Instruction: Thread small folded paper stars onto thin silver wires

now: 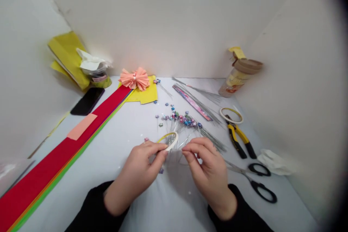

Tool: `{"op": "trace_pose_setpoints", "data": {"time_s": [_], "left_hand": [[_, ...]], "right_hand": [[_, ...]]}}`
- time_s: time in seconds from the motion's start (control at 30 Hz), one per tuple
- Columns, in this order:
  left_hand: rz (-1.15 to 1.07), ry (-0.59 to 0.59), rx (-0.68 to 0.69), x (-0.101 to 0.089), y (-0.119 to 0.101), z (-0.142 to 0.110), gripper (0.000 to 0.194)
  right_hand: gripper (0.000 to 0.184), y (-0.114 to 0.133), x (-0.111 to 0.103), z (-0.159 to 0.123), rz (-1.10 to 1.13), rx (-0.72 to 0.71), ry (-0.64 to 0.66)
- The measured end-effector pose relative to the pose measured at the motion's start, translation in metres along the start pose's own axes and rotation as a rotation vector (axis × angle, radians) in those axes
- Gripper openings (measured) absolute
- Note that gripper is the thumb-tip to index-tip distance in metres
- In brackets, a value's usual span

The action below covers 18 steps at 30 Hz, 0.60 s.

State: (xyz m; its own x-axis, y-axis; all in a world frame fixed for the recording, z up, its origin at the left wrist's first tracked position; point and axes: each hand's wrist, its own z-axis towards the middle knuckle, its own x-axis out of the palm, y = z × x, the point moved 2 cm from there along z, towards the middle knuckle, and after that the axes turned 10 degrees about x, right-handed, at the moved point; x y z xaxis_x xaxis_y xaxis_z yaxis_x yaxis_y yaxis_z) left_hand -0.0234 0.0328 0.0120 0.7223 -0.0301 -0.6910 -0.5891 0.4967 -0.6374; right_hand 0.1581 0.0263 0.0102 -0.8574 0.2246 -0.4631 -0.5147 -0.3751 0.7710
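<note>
The left hand [138, 175] clamps a narrow roll of cream tape [170, 140] between thumb and fingers, while the right hand [209, 174] pinches its fingertips together on a bundle of thin wire stems [181, 134]. The bundle's long axis runs straight ahead, its far ends fanning into glossy paper star beads [181, 119].

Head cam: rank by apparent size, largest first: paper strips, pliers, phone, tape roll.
1. Paper strips
2. Pliers and phone: look about alike, and the phone sits farther from the camera, so unranked
3. Tape roll
</note>
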Motion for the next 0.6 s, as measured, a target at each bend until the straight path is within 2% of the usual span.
{"op": "trace_pose_setpoints", "data": {"time_s": [0.13, 0.33, 0.37, 0.5, 0.53, 0.6], "left_hand": [[-0.036, -0.063, -0.084, -0.003, -0.004, 0.006, 0.015], [-0.012, -0.154, -0.100, -0.013, -0.010, 0.009, 0.016], [0.023, -0.193, -0.131, -0.019, -0.007, 0.008, 0.015], [0.328, -0.451, -0.325, -0.048, 0.024, 0.004, 0.015], [0.402, -0.420, -0.315, -0.053, 0.032, 0.005, 0.018], [0.533, -0.215, -0.255, -0.053, 0.044, 0.007, 0.015]], "right_hand": [[0.015, 0.005, -0.001, -0.001, -0.012, -0.055, -0.011], [0.020, 0.012, -0.006, -0.007, 0.036, -0.113, -0.011], [0.020, 0.011, -0.009, -0.008, 0.058, -0.090, -0.044], [0.017, -0.002, -0.021, -0.005, 0.155, 0.123, -0.333], [0.016, -0.007, -0.020, -0.003, 0.180, 0.174, -0.335], [0.018, -0.017, -0.012, 0.000, 0.256, 0.276, -0.187]]}}
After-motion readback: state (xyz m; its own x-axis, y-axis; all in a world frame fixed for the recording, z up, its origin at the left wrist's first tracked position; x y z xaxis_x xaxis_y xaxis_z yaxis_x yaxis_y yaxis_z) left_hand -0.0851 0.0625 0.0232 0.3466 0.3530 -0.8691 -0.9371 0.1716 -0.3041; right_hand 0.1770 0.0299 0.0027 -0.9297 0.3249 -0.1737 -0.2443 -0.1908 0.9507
